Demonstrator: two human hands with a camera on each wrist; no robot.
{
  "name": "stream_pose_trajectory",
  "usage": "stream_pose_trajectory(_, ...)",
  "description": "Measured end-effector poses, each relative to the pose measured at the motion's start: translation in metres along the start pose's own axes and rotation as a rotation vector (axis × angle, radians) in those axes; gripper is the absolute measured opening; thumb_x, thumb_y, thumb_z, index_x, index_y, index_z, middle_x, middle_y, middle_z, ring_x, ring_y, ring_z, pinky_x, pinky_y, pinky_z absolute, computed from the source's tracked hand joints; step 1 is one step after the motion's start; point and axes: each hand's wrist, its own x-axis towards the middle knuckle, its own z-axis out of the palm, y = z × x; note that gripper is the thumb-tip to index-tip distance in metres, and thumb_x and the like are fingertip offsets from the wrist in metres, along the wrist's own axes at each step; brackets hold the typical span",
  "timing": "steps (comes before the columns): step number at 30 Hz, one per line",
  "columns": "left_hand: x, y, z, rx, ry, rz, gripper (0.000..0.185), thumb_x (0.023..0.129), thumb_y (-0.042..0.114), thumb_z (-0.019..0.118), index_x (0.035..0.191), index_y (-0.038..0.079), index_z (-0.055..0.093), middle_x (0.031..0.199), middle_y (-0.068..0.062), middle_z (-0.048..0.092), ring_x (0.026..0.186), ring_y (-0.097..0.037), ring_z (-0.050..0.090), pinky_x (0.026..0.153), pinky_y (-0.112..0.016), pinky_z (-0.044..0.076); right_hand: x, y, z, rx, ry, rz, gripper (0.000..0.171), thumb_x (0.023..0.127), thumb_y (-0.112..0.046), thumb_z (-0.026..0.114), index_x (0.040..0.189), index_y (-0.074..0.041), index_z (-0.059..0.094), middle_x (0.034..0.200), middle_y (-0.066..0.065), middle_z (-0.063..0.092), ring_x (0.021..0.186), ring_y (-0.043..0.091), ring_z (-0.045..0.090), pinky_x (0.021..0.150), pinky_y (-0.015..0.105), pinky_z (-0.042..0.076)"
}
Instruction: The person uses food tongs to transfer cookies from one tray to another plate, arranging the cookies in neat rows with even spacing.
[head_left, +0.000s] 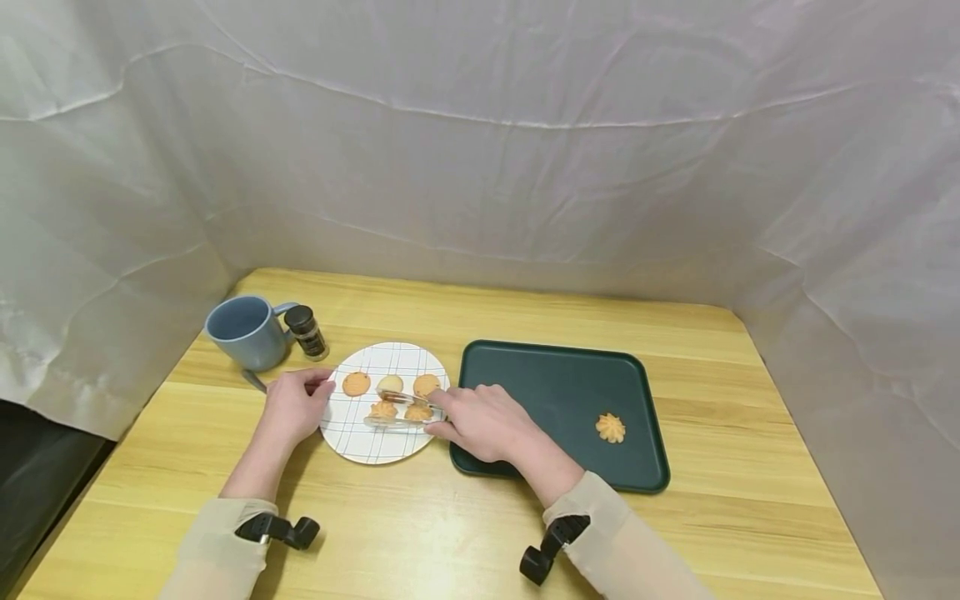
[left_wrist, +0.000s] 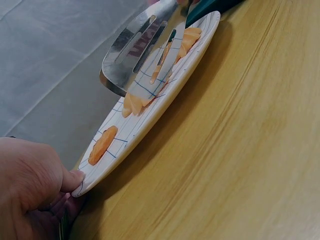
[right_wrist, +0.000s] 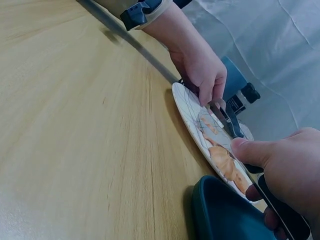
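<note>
While the left hand (head_left: 294,406) pinches the checked plate's (head_left: 360,437) rim to steady it, the right hand (head_left: 480,421) grips metal tongs (head_left: 401,410) over the piped cookies (head_left: 384,410).

You wear pale beige long sleeves on both arms, each cuff ending just behind the wrist. A black strap-on camera mount with a rounded knob sits on each forearm, at the cuff behind your left hand (head_left: 295,406) and behind your right hand (head_left: 483,421). Both hands are bare: no gloves, rings or watch visible. The right wrist view shows the left cuff's dark band.
</note>
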Motion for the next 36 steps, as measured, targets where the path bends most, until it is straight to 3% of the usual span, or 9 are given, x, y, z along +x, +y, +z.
stream_pose_trajectory(8,0.001,0.002,0.0,-0.006,-0.008,-0.013,0.03,0.106,0.013,0.06,0.127,-0.003,0.073,0.107,-0.019,0.076,0.107,-0.039,0.065,0.098,-0.056,0.044,-0.002,0.0,-0.005,0.007,0.016,0.0,0.049,0.109,-0.052,0.054,0.142,-0.017,0.063,0.118,0.0,0.073,0.065,0.011,0.06,0.056,0.032,0.049)
stream_pose_trajectory(16,0.004,0.001,0.001,0.004,-0.011,-0.015,0.03,0.106,0.013,0.06,0.128,-0.004,0.073,0.107,-0.019,0.075,0.107,-0.039,0.065,0.097,-0.055,0.045,-0.011,-0.001,-0.017,-0.001,0.05,-0.004,0.052,0.109,-0.053,0.052,0.145,-0.016,0.062,0.135,0.003,0.07,0.077,0.017,0.071,0.068,0.037,0.057)
stream_pose_trajectory(26,0.007,0.001,0.0,0.006,-0.016,-0.026,0.03,0.106,0.014,0.06,0.128,-0.003,0.073,0.107,-0.019,0.075,0.11,-0.041,0.062,0.101,-0.058,0.039,-0.033,0.008,-0.03,0.015,0.079,0.02,0.057,0.109,-0.057,0.05,0.147,-0.016,0.061,0.136,0.004,0.069,0.074,0.017,0.069,0.071,0.038,0.057)
stream_pose_trajectory(31,0.007,0.0,0.0,0.004,-0.02,-0.03,0.031,0.107,0.014,0.06,0.129,-0.003,0.072,0.108,-0.02,0.075,0.11,-0.041,0.062,0.103,-0.058,0.038,-0.049,0.016,-0.034,0.01,0.095,0.044,0.058,0.108,-0.059,0.05,0.147,-0.016,0.06,0.132,0.001,0.071,0.067,0.01,0.064,0.063,0.032,0.053)
stream_pose_trajectory(36,0.006,-0.001,-0.002,0.007,-0.021,-0.034,0.032,0.107,0.015,0.059,0.129,-0.004,0.072,0.11,-0.02,0.075,0.11,-0.04,0.063,0.101,-0.057,0.042,-0.069,0.025,-0.041,0.038,0.125,0.072,0.057,0.107,-0.057,0.055,0.144,-0.015,0.061,0.119,0.001,0.074,0.054,0.003,0.05,0.051,0.028,0.042)
